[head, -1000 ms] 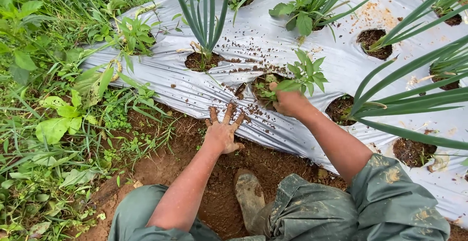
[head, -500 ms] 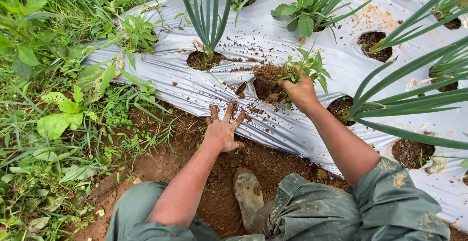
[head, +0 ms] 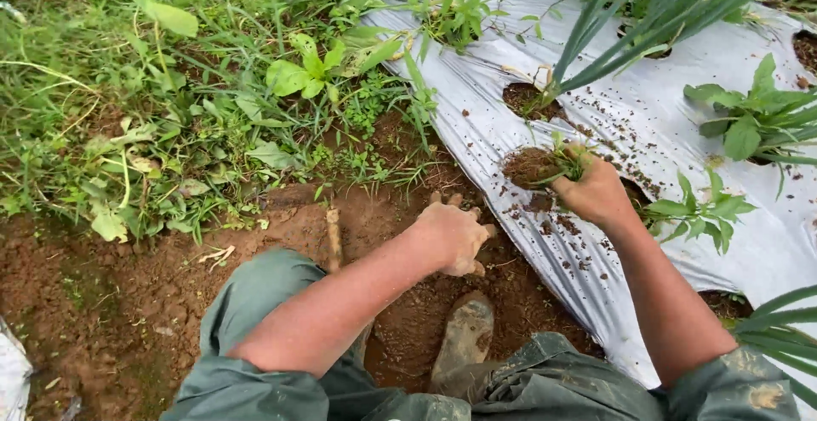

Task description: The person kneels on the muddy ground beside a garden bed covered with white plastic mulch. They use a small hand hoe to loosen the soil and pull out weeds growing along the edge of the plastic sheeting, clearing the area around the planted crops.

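From the head camera, looking down, the right hand (head: 598, 189) was clenched around a pulled weed (head: 568, 160), its green stems poking out above the fist and a clump of soil and roots (head: 528, 167) hanging to the left of it. The weed was held just over the silver plastic mulch sheet (head: 664, 97), which was scattered with dark crumbs of earth. The left hand (head: 453, 235), muddy, had its fingers curled under and rested knuckles-down on the bare brown soil (head: 281, 217) at the sheet's near edge; it gripped nothing that could be seen. A mud-caked boot (head: 464, 336) sat just below that hand, between green trouser legs (head: 255, 302). Onion plants (head: 655, 12) rose from a planting hole (head: 528, 97) in the sheet beyond the weed. Thick grass and weeds (head: 170, 89) covered the ground to the left.
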